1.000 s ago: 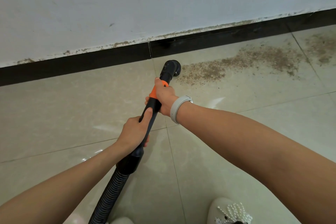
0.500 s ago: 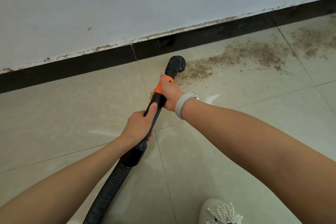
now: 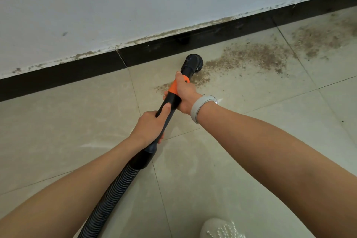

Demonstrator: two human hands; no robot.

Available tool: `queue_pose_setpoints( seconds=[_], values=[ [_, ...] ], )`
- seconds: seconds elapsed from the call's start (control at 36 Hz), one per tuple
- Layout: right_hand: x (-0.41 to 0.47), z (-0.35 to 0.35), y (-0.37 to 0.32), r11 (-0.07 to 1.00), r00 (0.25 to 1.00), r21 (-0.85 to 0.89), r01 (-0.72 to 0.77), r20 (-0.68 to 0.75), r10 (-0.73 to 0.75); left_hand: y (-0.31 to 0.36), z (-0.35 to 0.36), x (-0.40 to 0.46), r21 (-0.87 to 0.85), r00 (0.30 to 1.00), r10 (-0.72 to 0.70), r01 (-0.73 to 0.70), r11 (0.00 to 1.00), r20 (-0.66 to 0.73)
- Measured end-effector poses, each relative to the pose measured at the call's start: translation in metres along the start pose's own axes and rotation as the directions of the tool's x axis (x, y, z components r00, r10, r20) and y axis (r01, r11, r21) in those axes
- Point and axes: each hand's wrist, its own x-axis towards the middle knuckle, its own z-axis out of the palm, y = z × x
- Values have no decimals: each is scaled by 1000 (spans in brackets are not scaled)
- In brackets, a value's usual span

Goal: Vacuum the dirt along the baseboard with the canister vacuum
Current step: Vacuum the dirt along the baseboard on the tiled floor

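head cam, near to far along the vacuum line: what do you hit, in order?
Ribbed hose → left hand on the black wand → right hand at the orange collar → round brush nozzle at the dirt patch → black baseboard → white wall.

The ribbed hose (image 3: 114, 197) runs off the near edge, so the canister itself is out of sight. The right hand (image 3: 186, 94) wraps the wand (image 3: 170, 102) and covers part of its orange collar (image 3: 173, 88); its fingers are tucked behind the tube. The left hand (image 3: 151, 126) hides the wand's lower stretch. The round nozzle (image 3: 193, 63) faces down, mouth unseen. A pale beaded shoe (image 3: 220, 228) is cut by the near edge. Dirt (image 3: 257, 56) trails off to the far right, and the black baseboard (image 3: 63, 75) leaves both sides.
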Motion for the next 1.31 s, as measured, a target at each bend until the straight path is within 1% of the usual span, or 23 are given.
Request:
queue_pose_setpoints(
  seconds=[0.28, 0.58, 0.72, 0.83, 0.92, 0.94, 0.97, 1.0, 1.08, 1.22, 1.31],
  values=[
    [12, -22, -16, 999, 999, 45, 29, -35, -27, 17, 15, 18, 31, 999, 12, -13, 999, 29],
    [20, -51, -36, 995, 995, 88, 55, -92, -46, 38, 34, 37, 54, 994, 66, -71, 996, 88],
    [17, -55, -40, 995, 993, 89, 48, -109, -38, 44, 35, 38, 89, 994, 60, -68, 994, 88],
    [18, -59, -40, 988, 996, 146, 42, -89, -29, 46, 38, 37, 135, 995, 65, -75, 988, 73],
    [21, -58, -38, 986, 992, 159, 40, -125, -20, 51, 31, 32, 178, 996, 50, -62, 982, 74],
    [21, -59, -39, 983, 993, 179, 45, -117, -24, 51, 31, 30, 186, 997, 43, -55, 981, 67],
    [-8, -29, -27, 984, 997, 165, 62, -64, -52, 38, -1, 5, 175, 997, 70, -72, 982, 18],
    [-30, -7, -20, 984, 996, 157, 82, -43, -76, 29, -23, -12, 168, 994, 108, -105, 980, -9],
    [-34, 8, -18, 981, 994, 164, 106, -17, -105, 22, -32, -17, 170, 990, 140, -133, 976, -30],
    [-41, 23, 3, 990, 998, 136, 36, 46, -43, -3, -35, -31, 71, 997, 54, -49, 996, -61],
    [-40, 34, 22, 996, 997, 86, -20, 74, 13, -22, -38, -40, 42, 997, 15, -11, 999, -78]
  ],
)
